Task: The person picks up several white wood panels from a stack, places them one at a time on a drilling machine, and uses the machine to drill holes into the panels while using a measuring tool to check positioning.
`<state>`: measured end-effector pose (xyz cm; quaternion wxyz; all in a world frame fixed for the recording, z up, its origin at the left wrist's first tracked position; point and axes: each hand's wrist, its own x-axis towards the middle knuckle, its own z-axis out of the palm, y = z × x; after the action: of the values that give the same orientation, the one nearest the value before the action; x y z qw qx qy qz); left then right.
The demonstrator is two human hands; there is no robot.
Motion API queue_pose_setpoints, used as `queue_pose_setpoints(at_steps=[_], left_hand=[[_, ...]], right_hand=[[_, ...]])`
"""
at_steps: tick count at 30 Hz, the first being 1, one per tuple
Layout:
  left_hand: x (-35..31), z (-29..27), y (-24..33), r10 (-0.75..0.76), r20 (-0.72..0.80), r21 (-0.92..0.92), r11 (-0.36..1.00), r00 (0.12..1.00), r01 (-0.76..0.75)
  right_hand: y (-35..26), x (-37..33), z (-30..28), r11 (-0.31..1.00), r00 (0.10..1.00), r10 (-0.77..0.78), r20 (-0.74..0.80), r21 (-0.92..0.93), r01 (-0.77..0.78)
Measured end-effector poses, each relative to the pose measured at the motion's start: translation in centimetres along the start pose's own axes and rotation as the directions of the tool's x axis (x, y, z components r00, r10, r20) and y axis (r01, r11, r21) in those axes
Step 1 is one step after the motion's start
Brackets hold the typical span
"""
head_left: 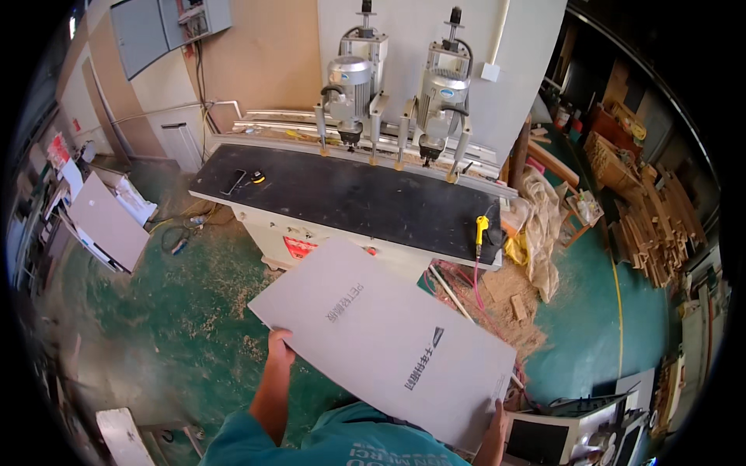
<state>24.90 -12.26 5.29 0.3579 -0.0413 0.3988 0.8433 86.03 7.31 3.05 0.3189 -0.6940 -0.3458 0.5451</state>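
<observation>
- A long black-topped bench [350, 186] stood beyond the person, with two grey motors [350, 81] mounted upright along its far side.
- On the benchtop, a yellow-and-black tape measure [258, 177] lay toward the left end; a yellow air gun [480, 227] lay at the right end, a pink hose [477, 283] running down from it.
- Sawdust [505, 299] and offcuts covered the floor by the bench's right end, next to a crumpled plastic sheet [536, 225]; farther right rose a pile of wood strips [657, 233].
- At the left, flat boards [109, 221] leaned together above the green floor [210, 287].
- The panel [373, 342], pale grey, flat and rectangular, bore dark printing on its upper face. It was in front of the person, slanting from upper left to lower right, and hid part of the bench's front; whether it touched the bench could not be told.
- The left hand [280, 346], its forearm reaching up and forward, was closed on the near long edge beside the left corner, thumb uppermost, fingers mostly hidden beneath.
- The right hand [497, 423], lower and nearer the body, was closed on the right short edge near the bottom corner; its fingers were partly hidden.
</observation>
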Motion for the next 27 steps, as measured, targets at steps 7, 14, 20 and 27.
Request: queue_pose_setpoints(at_steps=[7,14,20,27], left_hand=[[14.8,2.0,-4.1,0.082,-0.293,-0.109,0.987,0.953,-0.118],[23.7,13.4,-9.3,-0.101,-0.341,-0.176,0.983,0.934,0.042],[26.2,11.2,-7.3,-0.201,-0.362,0.116,0.959,0.91,0.258],[23.7,19.0,0.5,-0.272,0.055,0.83,0.548,0.961,0.108]], right_hand=[[-19.8,12.9,19.3,0.915,0.989,-0.135,-0.063,-0.39,0.1],[-21.3,24.6,36.1,0.675,0.987,-0.133,0.093,-0.721,0.159],[-28.7,28.7,42.8,0.279,0.723,-0.5,0.477,-0.702,0.656],[-34.2,40.8,40.5,0.194,0.913,-0.361,0.188,-0.943,0.271]])
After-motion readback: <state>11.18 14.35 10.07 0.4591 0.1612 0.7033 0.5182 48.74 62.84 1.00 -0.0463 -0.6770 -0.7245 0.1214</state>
